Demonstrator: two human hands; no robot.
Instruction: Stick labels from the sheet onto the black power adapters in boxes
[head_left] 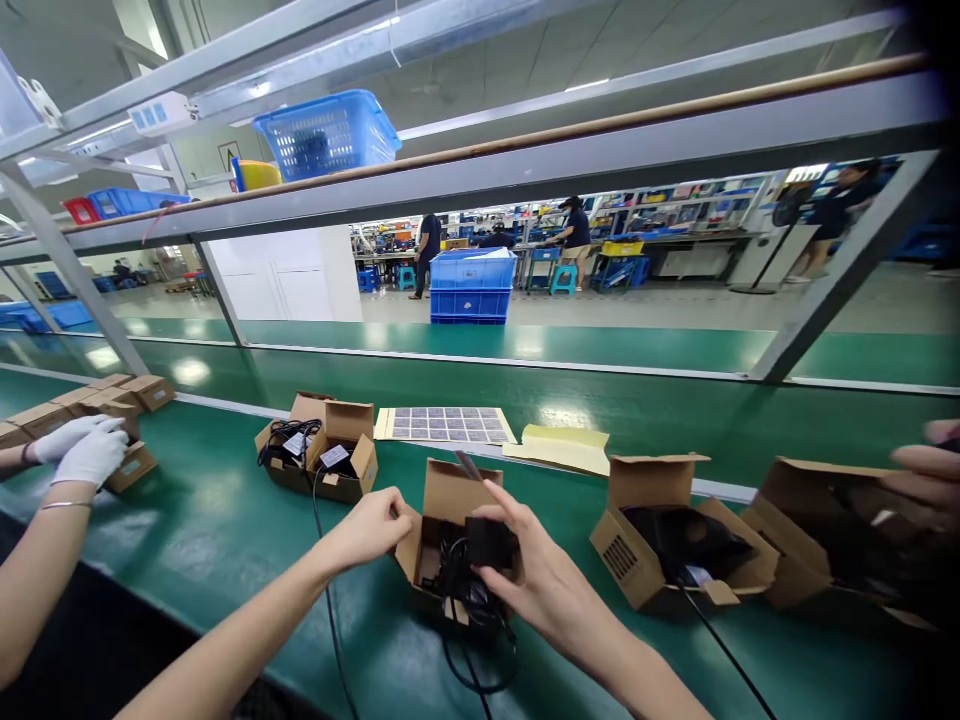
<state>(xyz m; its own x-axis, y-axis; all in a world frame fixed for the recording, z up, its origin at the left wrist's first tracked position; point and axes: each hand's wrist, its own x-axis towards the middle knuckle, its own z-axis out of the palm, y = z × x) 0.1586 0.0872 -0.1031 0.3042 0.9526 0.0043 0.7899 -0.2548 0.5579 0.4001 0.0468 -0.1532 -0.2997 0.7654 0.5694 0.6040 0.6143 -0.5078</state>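
An opened brown cardboard box (pixel 457 485) stands on the bench before me, with coiled black cable (pixel 452 575) in it and some hanging over its front. My left hand (pixel 379 525) is closed at the box's left side flap, its fingertips pinching the edge. Over the box's right part, my right hand (pixel 525 555) grips a black power adapter (pixel 491 543) between thumb and fingers. A thin grey strip (pixel 469 466) sticks up beside the right fingertips; whether the hand holds it, I cannot tell.
Open boxes with black devices stand left (pixel 349 455) and right (pixel 675 540). Behind lie a label sheet (pixel 450 425) and yellow backing paper (pixel 562 447). At far left a co-worker's gloved hands (pixel 94 450) handle small boxes; another person's hand (pixel 926 470) is at far right. A shelf beam (pixel 525 170) crosses above.
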